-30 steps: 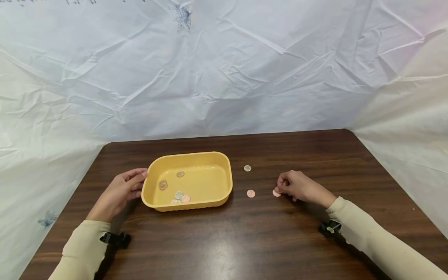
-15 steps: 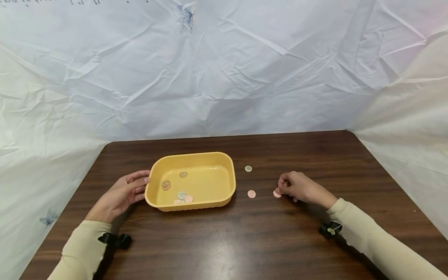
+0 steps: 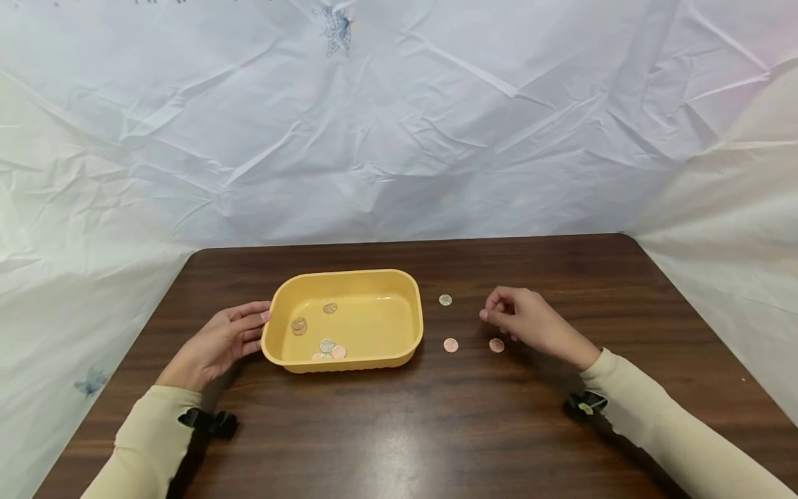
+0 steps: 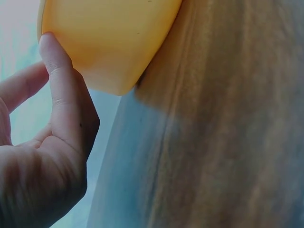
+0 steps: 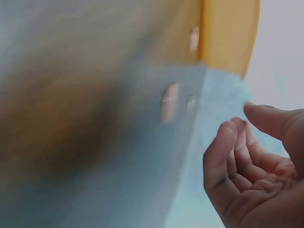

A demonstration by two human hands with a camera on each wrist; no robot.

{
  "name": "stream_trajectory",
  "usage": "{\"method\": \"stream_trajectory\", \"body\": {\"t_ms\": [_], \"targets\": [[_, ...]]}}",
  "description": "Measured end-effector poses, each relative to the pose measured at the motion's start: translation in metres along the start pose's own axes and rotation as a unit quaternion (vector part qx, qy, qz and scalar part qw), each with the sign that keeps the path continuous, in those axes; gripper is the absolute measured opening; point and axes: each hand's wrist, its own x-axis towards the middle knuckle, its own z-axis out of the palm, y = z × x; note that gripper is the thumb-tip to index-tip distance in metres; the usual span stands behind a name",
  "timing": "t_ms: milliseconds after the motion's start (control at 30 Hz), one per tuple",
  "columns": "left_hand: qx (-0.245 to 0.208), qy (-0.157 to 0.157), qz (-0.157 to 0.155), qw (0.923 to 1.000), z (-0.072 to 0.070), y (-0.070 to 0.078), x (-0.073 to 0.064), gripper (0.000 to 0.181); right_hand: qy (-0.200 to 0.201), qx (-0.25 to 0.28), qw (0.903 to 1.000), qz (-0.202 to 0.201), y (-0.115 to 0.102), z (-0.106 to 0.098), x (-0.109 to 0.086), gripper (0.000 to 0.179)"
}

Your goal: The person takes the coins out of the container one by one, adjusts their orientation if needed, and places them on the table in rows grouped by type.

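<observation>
On the dark table, in the head view, a yellow tray (image 3: 361,364) holds several silver, copper and brownish coins, mostly at its left and front. My left hand (image 3: 215,343) touches the tray's left end wall with its fingertips; the left wrist view shows a fingertip (image 4: 50,47) at the rim. To the right of the tray lie a silver coin (image 3: 445,300), a pinkish coin (image 3: 451,345) and a copper coin (image 3: 497,345). Above and behind the copper coin hovers my right hand (image 3: 530,322), fingers loosely bent. A gap shows between thumb and fingers in the right wrist view, with no coin visible there.
The brown wooden table (image 3: 386,436) ends at the back against a wrinkled white cloth (image 3: 399,138), which also hangs along both sides. Each wrist wears a black strapped device, such as the right one (image 3: 584,404).
My right hand has lifted off the copper coin and moved up and slightly left; the coin now shows whole. The tray has slid slightly right, my left hand staying at its end.
</observation>
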Motion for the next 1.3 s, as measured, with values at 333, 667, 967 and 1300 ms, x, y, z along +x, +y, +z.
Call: {"method": "stream_trajectory", "body": {"t_ms": [333, 667, 967, 1300], "targets": [[0.000, 0.008, -0.010, 0.9999, 0.000, 0.001, 0.001, 0.016, 0.061, -0.021, 0.9832, -0.171, -0.085, 0.014, 0.017, 0.009], [-0.026, 0.001, -0.007, 0.9996, -0.003, -0.003, 0.000, 0.016, 0.011, -0.117, 0.9712, -0.207, -0.152, 0.049, 0.035, 0.018], [-0.024, -0.014, -0.006, 0.9996, 0.000, 0.001, 0.004, 0.015, -0.043, -0.162, 0.9668, -0.193, -0.180, 0.085, 0.044, 0.017], [-0.027, -0.011, -0.011, 0.9995, -0.007, -0.004, 0.005, 0.018, -0.098, -0.205, 0.9553, -0.189, -0.194, 0.121, 0.063, 0.022]]}}
